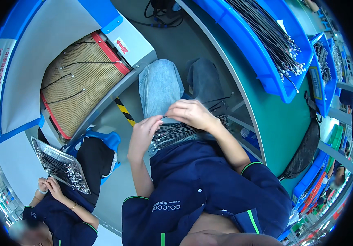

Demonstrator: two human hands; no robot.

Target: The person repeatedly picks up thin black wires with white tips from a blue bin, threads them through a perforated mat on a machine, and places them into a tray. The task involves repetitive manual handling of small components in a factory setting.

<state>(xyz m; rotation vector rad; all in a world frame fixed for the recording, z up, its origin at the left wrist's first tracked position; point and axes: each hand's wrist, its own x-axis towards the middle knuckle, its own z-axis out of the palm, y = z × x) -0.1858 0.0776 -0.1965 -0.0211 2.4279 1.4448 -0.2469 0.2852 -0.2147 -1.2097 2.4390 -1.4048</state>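
On your lap, both hands pinch at the cable bundle (180,133): left hand (143,133) and right hand (190,114) fingers pressed on strands; four cables (72,78) lie on the mesh belt (98,82), most remain.

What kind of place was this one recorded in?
Probably a cable assembly line in a factory: a mesh conveyor carries cables, blue bins hold cable bundles, and a co-worker sorts a tray of them.
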